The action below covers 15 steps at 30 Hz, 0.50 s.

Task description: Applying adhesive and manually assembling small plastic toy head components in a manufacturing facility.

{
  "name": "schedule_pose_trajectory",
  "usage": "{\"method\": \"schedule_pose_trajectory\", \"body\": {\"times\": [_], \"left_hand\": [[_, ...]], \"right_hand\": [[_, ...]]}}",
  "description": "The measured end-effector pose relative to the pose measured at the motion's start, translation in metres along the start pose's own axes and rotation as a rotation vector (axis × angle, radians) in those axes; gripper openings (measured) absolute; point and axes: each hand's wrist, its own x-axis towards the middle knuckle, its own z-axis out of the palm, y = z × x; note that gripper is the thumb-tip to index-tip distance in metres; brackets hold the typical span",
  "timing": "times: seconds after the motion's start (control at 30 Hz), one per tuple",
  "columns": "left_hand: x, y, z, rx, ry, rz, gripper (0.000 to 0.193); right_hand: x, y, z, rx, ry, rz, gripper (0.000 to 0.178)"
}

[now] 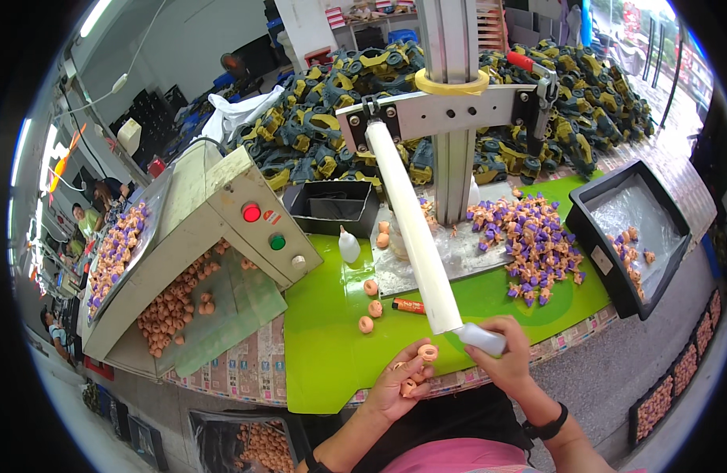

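Note:
Several small, hollow, peach-coloured round pieces [428, 352] are in my left hand [389, 392], whose fingers curl around them near the mat's front edge. One piece sits at the fingertips with its opening facing up. My right hand [508, 359] grips a small white squeeze bottle [484, 340], tilted so its narrow end points left, toward that piece. The bottle's tip is hard to see beside the end of the long white lever handle [415, 236]. A few loose round pieces [366, 324] lie on the green mat [324, 355], beside an orange and black tube [409, 305].
The lever slopes down from a metal stand [452, 158] right above my hands. Purple-and-peach figures [541, 244] are heaped right of it, near a black tray [665, 209]. Left stands a beige machine [221, 185]; another squeeze bottle [348, 246] is beside it. Toy vehicles [316, 126] pile up behind.

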Motion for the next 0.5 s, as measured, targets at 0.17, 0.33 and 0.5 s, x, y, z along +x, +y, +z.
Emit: {"method": "schedule_pose_trajectory", "body": {"times": [0.17,0.33,0.5], "left_hand": [[0.001,-0.001,-0.004,-0.024,-0.065,0.009,0.036],[-0.003,-0.001,-0.007,-0.024,-0.057,0.022,0.040],[-0.002,0.002,-0.006,-0.036,-0.061,0.020,0.038]], "right_hand": [[0.011,0.019,0.025,0.066,-0.139,0.044,0.036],[0.011,0.023,0.028,0.109,-0.245,0.161,0.037],[0.032,0.015,0.003,0.058,-0.233,-0.006,0.034]]}}
